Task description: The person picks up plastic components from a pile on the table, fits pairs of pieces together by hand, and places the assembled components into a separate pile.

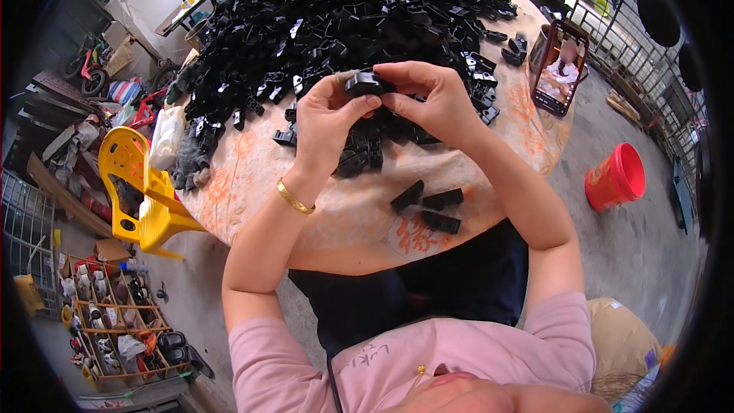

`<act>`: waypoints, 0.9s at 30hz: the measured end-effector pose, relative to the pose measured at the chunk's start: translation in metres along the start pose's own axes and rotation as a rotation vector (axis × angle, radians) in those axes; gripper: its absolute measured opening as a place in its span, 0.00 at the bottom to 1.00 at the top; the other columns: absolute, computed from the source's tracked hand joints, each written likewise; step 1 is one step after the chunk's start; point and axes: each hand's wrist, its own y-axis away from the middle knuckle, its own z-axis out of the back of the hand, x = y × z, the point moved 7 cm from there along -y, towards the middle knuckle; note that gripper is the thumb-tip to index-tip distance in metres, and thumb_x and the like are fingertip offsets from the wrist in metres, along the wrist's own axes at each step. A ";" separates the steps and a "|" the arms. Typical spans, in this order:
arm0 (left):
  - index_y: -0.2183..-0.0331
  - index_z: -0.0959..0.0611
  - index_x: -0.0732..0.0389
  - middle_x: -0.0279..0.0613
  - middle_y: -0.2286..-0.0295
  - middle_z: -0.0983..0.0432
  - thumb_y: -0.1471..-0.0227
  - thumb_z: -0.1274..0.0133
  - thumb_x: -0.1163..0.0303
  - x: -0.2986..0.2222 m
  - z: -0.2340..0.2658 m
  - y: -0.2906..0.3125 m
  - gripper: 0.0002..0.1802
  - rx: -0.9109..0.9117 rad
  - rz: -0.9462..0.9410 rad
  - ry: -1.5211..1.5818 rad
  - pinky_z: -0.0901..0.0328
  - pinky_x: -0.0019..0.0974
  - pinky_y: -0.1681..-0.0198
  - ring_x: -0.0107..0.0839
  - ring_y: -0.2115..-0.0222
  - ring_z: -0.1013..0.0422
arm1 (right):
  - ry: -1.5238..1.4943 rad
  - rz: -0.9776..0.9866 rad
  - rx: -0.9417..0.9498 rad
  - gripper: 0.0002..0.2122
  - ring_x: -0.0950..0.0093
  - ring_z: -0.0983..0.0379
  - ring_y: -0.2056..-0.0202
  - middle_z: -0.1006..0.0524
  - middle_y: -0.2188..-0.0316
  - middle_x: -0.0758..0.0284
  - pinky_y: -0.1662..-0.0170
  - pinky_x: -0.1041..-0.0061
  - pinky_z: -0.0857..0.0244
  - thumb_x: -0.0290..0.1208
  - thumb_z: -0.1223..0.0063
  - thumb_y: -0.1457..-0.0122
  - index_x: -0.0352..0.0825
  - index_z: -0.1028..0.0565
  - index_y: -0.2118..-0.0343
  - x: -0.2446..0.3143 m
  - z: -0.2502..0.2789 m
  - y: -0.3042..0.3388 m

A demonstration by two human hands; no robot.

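Observation:
Between my two hands, above the near side of the table, is a small black plastic part (365, 84). My left hand (330, 109) pinches its left end with thumb and fingers. The right end is gripped by the thumb and index finger of my right hand (428, 95). Behind my hands rises a large heap of similar black plastic parts (329, 23), and some lie just below my hands. Several loose black parts (441, 199) rest apart on the tablecloth nearer to me. What my fingertips cover on the held part is hidden.
A patterned tablecloth (344, 241) covers the round table. At the right edge stands a phone (562, 69) with its screen lit. A red bucket (615, 176) is on the floor at right. To the left are a yellow plastic chair (141, 191) and a shoe rack (118, 321).

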 end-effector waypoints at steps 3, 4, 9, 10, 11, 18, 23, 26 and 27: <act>0.59 0.26 0.69 0.38 0.69 0.25 0.59 0.42 0.79 -0.007 -0.005 0.002 0.21 0.020 -0.066 -0.003 0.33 0.24 0.65 0.21 0.70 0.29 | 0.155 0.164 -0.027 0.16 0.77 0.27 0.66 0.23 0.66 0.64 0.63 0.80 0.32 0.19 0.43 0.56 0.32 0.25 0.60 0.009 -0.001 0.001; 0.56 0.30 0.70 0.39 0.68 0.25 0.58 0.42 0.80 -0.010 -0.007 0.003 0.25 0.005 -0.077 -0.004 0.33 0.24 0.63 0.22 0.68 0.29 | 0.329 0.328 -0.058 0.16 0.75 0.27 0.66 0.24 0.67 0.65 0.63 0.79 0.33 0.19 0.42 0.57 0.33 0.25 0.61 0.020 -0.003 0.004; 0.49 0.40 0.72 0.44 0.65 0.26 0.56 0.46 0.82 -0.017 -0.011 0.005 0.33 0.077 -0.046 0.095 0.35 0.25 0.59 0.25 0.64 0.29 | 0.235 0.217 -0.112 0.20 0.74 0.29 0.66 0.24 0.68 0.68 0.62 0.77 0.34 0.23 0.38 0.60 0.35 0.27 0.59 0.014 -0.001 -0.001; 0.49 0.40 0.72 0.44 0.65 0.26 0.56 0.46 0.82 -0.019 -0.010 0.005 0.33 0.076 -0.045 0.094 0.35 0.25 0.59 0.25 0.64 0.29 | 0.234 0.216 -0.111 0.20 0.74 0.29 0.66 0.24 0.68 0.68 0.62 0.77 0.34 0.23 0.38 0.60 0.35 0.27 0.59 0.014 0.002 -0.002; 0.49 0.40 0.72 0.44 0.65 0.26 0.56 0.46 0.82 -0.023 -0.012 0.005 0.33 0.111 -0.057 0.015 0.34 0.25 0.60 0.24 0.65 0.29 | 0.221 0.154 -0.003 0.21 0.76 0.30 0.65 0.24 0.68 0.69 0.62 0.78 0.35 0.24 0.37 0.60 0.35 0.27 0.58 0.008 0.003 -0.004; 0.50 0.36 0.62 0.43 0.62 0.30 0.59 0.43 0.78 -0.033 -0.052 0.043 0.33 0.776 0.021 -0.746 0.35 0.27 0.68 0.25 0.71 0.31 | 0.179 -0.033 0.347 0.19 0.82 0.30 0.70 0.24 0.70 0.70 0.68 0.83 0.35 0.30 0.35 0.59 0.34 0.24 0.61 -0.008 0.034 -0.013; 0.59 0.27 0.61 0.43 0.71 0.34 0.61 0.40 0.71 -0.024 -0.063 0.057 0.23 0.751 -0.112 -0.824 0.35 0.31 0.72 0.31 0.77 0.33 | 0.732 0.183 0.226 0.11 0.68 0.28 0.67 0.25 0.70 0.63 0.65 0.74 0.34 0.29 0.44 0.54 0.34 0.24 0.65 -0.003 0.022 -0.010; 0.74 0.24 0.63 0.46 0.74 0.31 0.58 0.43 0.57 -0.032 -0.043 0.037 0.18 0.458 -0.213 -1.135 0.36 0.38 0.69 0.42 0.72 0.31 | 0.845 0.380 -0.097 0.09 0.64 0.30 0.64 0.27 0.67 0.63 0.61 0.71 0.34 0.21 0.51 0.54 0.35 0.25 0.67 0.016 0.037 -0.011; 0.75 0.24 0.64 0.45 0.74 0.30 0.59 0.42 0.58 -0.030 -0.037 0.034 0.18 0.396 -0.200 -1.275 0.36 0.38 0.69 0.41 0.73 0.31 | 0.868 0.411 -0.151 0.08 0.65 0.30 0.64 0.27 0.68 0.63 0.62 0.71 0.34 0.23 0.50 0.53 0.35 0.25 0.67 0.016 0.041 -0.013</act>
